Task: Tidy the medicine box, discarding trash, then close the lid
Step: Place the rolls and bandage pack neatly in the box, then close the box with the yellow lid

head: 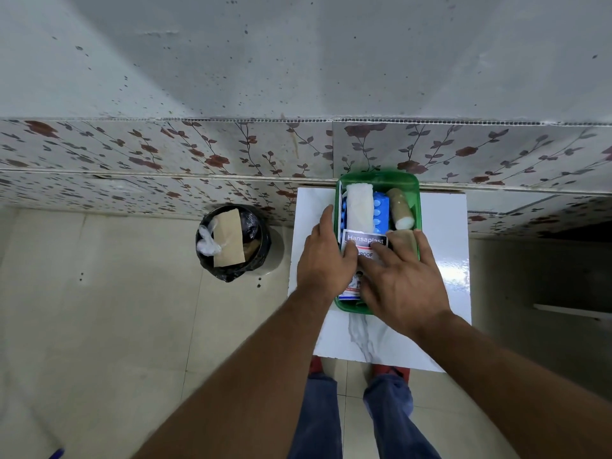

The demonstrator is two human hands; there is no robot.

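A green medicine box (377, 180) stands without a lid on a white marble-look table (443, 226). Inside lie a white gauze roll (359, 207), blue pill strips (381, 207), a brown bandage roll (400, 207) and a Hansaplast pack (364, 241). My left hand (323, 256) rests on the box's left side, fingers on the Hansaplast pack. Spread flat, my right hand (404, 276) presses over the near half of the box and the pack. The lid is not in view.
A black-lined trash bin (231, 243) stands on the tiled floor left of the table, holding a brown paper piece and clear plastic. A floral-tiled wall runs behind. My legs and red footwear show below the table's near edge.
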